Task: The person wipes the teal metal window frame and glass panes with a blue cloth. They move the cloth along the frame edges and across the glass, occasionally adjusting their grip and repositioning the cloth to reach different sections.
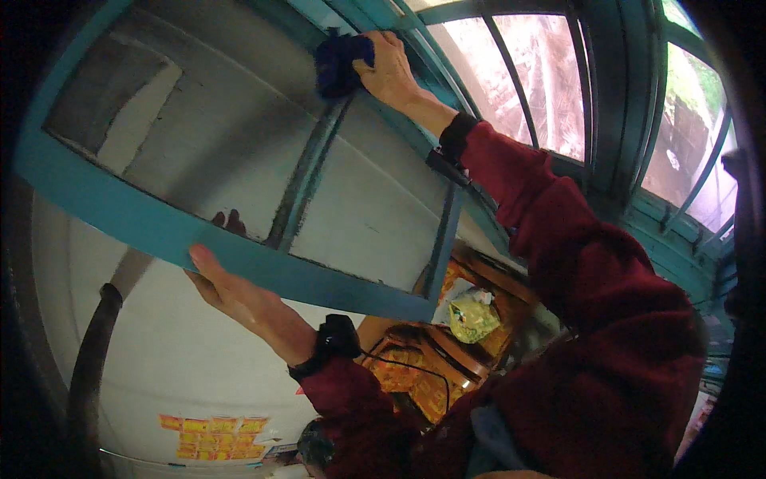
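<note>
A teal-painted window sash (239,254) with glass panes stands open on the left, a dividing bar (311,173) across its middle. My right hand (389,72), raised at the top centre, grips a dark blue cloth (341,63) against the sash's far rail, near the end of the bar. Lower down, my left hand (239,293) holds the near rail from below; two of its fingertips show through the glass. A dark band with a black device is around my left wrist.
Barred windows (538,84) in a teal frame are at the upper right. Below the sash, a wooden chair (443,353) and a yellow-green bag (473,317) are visible. Yellow and orange paper pieces (218,437) are on the pale wall. A dark curved pole-like thing (93,353) is at the left.
</note>
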A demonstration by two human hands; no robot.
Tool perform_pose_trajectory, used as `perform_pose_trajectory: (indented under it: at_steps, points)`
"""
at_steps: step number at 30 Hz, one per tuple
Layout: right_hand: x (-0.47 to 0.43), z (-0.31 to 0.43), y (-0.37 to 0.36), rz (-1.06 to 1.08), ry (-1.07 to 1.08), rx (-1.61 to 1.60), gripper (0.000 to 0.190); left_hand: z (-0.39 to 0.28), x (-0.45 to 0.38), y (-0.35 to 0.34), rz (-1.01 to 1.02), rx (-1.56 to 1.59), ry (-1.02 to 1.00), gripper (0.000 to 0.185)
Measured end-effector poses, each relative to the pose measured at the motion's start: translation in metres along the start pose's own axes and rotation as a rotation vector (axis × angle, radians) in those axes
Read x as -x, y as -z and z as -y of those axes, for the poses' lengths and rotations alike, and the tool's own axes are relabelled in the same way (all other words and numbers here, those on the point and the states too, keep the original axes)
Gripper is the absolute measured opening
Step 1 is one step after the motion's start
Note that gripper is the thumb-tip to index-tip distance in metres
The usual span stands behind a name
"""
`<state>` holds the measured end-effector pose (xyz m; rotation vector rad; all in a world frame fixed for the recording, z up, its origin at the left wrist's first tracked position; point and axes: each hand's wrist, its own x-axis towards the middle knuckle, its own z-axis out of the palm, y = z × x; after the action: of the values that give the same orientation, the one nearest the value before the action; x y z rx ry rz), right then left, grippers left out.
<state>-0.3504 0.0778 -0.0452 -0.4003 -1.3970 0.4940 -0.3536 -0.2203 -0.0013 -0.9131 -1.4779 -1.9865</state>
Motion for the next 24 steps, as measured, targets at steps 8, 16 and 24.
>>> perform_pose_trajectory:
  at_steps: [8,16,24]
  points:
    - [0.085,0.131,-0.006,0.217,0.629,-0.528,0.046,-0.001,-0.002,0.005,0.01,-0.002,0.058,0.069]
    - [-0.062,0.073,-0.012,-0.085,-0.126,-0.13,0.044,0.003,0.0,0.004,0.035,0.089,0.007,0.069]
    - [0.01,0.16,-0.02,0.249,0.872,-0.616,0.05,0.001,-0.001,0.006,0.037,0.115,0.056,0.069]
